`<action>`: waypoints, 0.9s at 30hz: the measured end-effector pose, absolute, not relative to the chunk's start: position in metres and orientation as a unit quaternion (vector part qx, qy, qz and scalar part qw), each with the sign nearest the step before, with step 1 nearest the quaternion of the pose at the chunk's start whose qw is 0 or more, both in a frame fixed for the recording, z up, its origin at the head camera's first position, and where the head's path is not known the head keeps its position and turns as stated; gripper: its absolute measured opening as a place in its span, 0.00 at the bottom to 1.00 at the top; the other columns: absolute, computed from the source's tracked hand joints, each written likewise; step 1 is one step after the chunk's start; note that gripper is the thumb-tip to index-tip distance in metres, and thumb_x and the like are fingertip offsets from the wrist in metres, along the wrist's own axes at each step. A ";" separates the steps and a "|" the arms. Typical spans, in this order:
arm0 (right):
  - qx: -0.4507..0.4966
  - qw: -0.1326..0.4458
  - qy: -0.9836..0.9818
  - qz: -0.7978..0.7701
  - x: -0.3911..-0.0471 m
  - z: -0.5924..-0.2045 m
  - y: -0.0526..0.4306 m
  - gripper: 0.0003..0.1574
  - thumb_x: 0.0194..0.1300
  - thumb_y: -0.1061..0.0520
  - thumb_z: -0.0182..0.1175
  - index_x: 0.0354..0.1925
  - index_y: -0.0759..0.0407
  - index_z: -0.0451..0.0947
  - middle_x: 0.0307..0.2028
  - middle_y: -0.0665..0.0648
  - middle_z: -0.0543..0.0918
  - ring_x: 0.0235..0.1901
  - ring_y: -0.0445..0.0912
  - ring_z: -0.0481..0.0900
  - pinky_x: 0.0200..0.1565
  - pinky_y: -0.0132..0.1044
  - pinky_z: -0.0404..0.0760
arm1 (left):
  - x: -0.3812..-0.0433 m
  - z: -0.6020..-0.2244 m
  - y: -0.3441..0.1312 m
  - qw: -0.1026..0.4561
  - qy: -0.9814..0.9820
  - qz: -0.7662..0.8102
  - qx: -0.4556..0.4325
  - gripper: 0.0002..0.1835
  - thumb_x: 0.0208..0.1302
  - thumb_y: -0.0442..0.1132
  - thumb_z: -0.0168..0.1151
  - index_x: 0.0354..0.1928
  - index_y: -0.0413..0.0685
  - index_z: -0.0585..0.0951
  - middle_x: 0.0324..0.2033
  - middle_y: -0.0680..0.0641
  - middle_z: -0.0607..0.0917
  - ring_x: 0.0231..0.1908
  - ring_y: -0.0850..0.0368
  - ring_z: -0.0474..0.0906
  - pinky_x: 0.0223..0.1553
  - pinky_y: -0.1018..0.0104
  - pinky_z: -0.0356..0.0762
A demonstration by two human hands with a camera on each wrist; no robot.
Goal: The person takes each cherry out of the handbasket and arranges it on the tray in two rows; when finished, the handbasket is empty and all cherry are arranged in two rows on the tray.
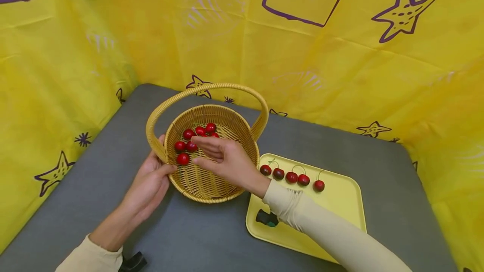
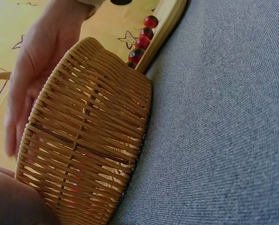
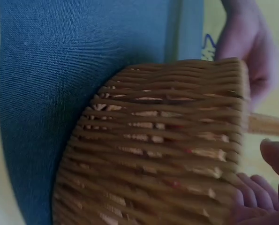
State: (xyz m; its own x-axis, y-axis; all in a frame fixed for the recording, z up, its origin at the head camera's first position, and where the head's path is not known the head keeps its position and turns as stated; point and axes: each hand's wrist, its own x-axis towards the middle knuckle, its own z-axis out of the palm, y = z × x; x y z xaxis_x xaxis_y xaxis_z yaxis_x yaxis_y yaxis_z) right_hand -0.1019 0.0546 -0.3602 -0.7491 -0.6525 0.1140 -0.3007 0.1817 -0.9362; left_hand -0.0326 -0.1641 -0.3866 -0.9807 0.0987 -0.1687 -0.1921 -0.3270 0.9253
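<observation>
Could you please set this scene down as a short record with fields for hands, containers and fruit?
Left hand: grips the rim of the wicker basket
Right hand: over the basket, fingers extended, holding nothing visible
Basket cherries: at least seven
Yellow tray: beside the basket
Tray cherries: five, in a row

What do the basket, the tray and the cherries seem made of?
Basket: woven, wicker-like strands with a slight sheen; the weave shows, but rattan or plastic is unclear.
Tray: probably smooth moulded plastic, judging by its even yellow and rounded rim.
Cherries: glossy, with bright highlights; real fruit or plastic, I can't tell.
</observation>
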 end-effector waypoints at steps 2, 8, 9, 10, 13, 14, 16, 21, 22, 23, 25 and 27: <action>-0.324 0.172 0.764 -0.531 -0.104 -0.365 0.047 0.33 0.72 0.54 0.70 0.71 0.59 0.77 0.68 0.53 0.81 0.66 0.49 0.80 0.62 0.32 0.78 | -0.032 -0.387 -0.164 0.089 0.572 0.815 -0.039 0.50 0.74 0.19 0.39 0.85 0.58 0.28 0.84 0.52 0.29 0.82 0.56 0.29 0.81 0.52 0.34; -0.338 0.182 0.783 -0.490 -0.110 -0.377 0.032 0.33 0.72 0.56 0.70 0.71 0.62 0.77 0.68 0.55 0.81 0.66 0.48 0.80 0.61 0.27 0.77 | -0.032 -0.388 -0.165 0.088 0.570 0.816 -0.037 0.51 0.74 0.19 0.40 0.85 0.59 0.27 0.84 0.52 0.29 0.82 0.56 0.29 0.81 0.52 0.35; -0.337 0.182 0.783 -0.490 -0.111 -0.378 0.030 0.33 0.71 0.57 0.70 0.70 0.63 0.77 0.68 0.56 0.81 0.66 0.49 0.80 0.61 0.28 0.78 | -0.032 -0.388 -0.164 0.088 0.570 0.816 -0.036 0.51 0.73 0.19 0.40 0.85 0.59 0.28 0.84 0.52 0.29 0.82 0.56 0.29 0.81 0.52 0.35; -0.336 0.183 0.784 -0.489 -0.112 -0.379 0.029 0.33 0.71 0.57 0.70 0.70 0.63 0.77 0.67 0.57 0.81 0.65 0.50 0.81 0.61 0.28 0.78 | -0.032 -0.388 -0.164 0.088 0.569 0.817 -0.036 0.51 0.73 0.19 0.40 0.85 0.59 0.28 0.84 0.52 0.29 0.82 0.57 0.29 0.81 0.53 0.35; -0.332 0.188 0.785 -0.488 -0.114 -0.381 0.026 0.32 0.70 0.59 0.71 0.69 0.63 0.78 0.66 0.58 0.82 0.64 0.51 0.82 0.60 0.31 0.80 | -0.032 -0.388 -0.164 0.088 0.568 0.818 -0.037 0.51 0.73 0.18 0.40 0.85 0.58 0.28 0.84 0.52 0.30 0.82 0.57 0.28 0.81 0.52 0.34; -0.329 0.190 0.786 -0.487 -0.114 -0.382 0.026 0.31 0.70 0.59 0.71 0.69 0.63 0.79 0.66 0.58 0.83 0.64 0.50 0.82 0.60 0.31 0.80 | -0.032 -0.388 -0.164 0.089 0.568 0.818 -0.036 0.51 0.73 0.18 0.40 0.85 0.58 0.28 0.84 0.52 0.30 0.82 0.57 0.28 0.81 0.51 0.33; -0.326 0.194 0.788 -0.485 -0.115 -0.385 0.025 0.30 0.70 0.58 0.71 0.68 0.63 0.80 0.65 0.58 0.84 0.63 0.49 0.83 0.60 0.32 0.81 | -0.032 -0.389 -0.163 0.090 0.568 0.818 -0.036 0.51 0.72 0.18 0.39 0.85 0.57 0.27 0.84 0.51 0.30 0.82 0.56 0.28 0.81 0.51 0.32; -0.320 0.206 0.795 -0.472 -0.119 -0.390 0.024 0.29 0.70 0.58 0.71 0.67 0.62 0.80 0.63 0.57 0.85 0.62 0.44 0.83 0.59 0.30 0.80 | -0.033 -0.388 -0.163 0.090 0.567 0.818 -0.036 0.51 0.73 0.18 0.40 0.85 0.59 0.28 0.84 0.52 0.30 0.82 0.56 0.28 0.81 0.50 0.33; -0.321 0.208 0.797 -0.467 -0.119 -0.390 0.023 0.29 0.71 0.58 0.71 0.67 0.62 0.80 0.63 0.56 0.85 0.61 0.43 0.83 0.59 0.30 0.80 | -0.033 -0.388 -0.163 0.089 0.567 0.818 -0.036 0.51 0.73 0.18 0.40 0.85 0.59 0.28 0.84 0.52 0.30 0.82 0.56 0.28 0.81 0.51 0.33; -0.323 0.212 0.798 -0.462 -0.119 -0.390 0.023 0.29 0.71 0.58 0.71 0.68 0.61 0.80 0.63 0.56 0.85 0.61 0.43 0.83 0.59 0.29 0.80 | -0.033 -0.388 -0.163 0.088 0.567 0.818 -0.037 0.51 0.73 0.18 0.40 0.85 0.59 0.28 0.84 0.52 0.30 0.82 0.56 0.28 0.81 0.51 0.33; -0.329 0.219 0.800 -0.452 -0.120 -0.392 0.021 0.29 0.71 0.58 0.70 0.68 0.60 0.80 0.63 0.55 0.85 0.61 0.41 0.83 0.59 0.28 0.79 | -0.033 -0.388 -0.163 0.088 0.567 0.818 -0.040 0.51 0.73 0.18 0.40 0.85 0.59 0.28 0.84 0.53 0.30 0.82 0.57 0.27 0.81 0.52 0.33; -0.335 0.227 0.800 -0.443 -0.121 -0.393 0.019 0.30 0.71 0.59 0.70 0.68 0.61 0.80 0.63 0.55 0.85 0.61 0.40 0.83 0.59 0.27 0.79 | -0.032 -0.387 -0.164 0.088 0.567 0.818 -0.040 0.51 0.73 0.18 0.40 0.85 0.59 0.28 0.84 0.53 0.29 0.82 0.57 0.27 0.81 0.52 0.33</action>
